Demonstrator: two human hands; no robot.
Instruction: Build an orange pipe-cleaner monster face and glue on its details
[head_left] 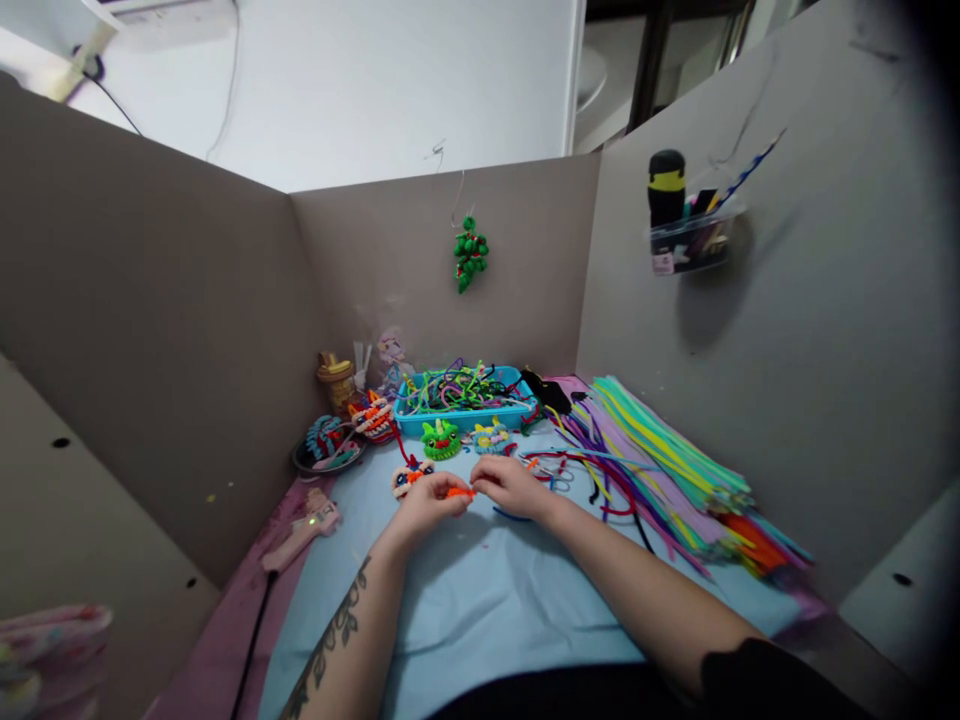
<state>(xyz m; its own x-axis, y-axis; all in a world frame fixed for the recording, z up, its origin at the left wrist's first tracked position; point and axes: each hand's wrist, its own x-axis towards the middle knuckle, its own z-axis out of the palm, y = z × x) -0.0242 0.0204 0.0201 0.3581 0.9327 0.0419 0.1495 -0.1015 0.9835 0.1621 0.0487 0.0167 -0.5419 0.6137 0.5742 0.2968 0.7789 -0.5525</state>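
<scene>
My left hand [426,507] and my right hand [508,484] meet over a light blue cloth [480,600], both pinching a short orange pipe cleaner [459,492] between their fingertips. A small white and orange pipe-cleaner figure [411,476] lies just beyond my left hand. A green fuzzy figure [440,439] and a pale blue one [490,437] sit a little farther back.
A blue tray [465,414] of tangled pipe cleaners stands at the back. Long coloured pipe cleaners [660,460] fan out on the right. A pink glue gun [304,528] lies left, a dark bowl [328,452] behind it. Grey cardboard walls enclose the space; a green ornament [470,254] hangs on the back wall.
</scene>
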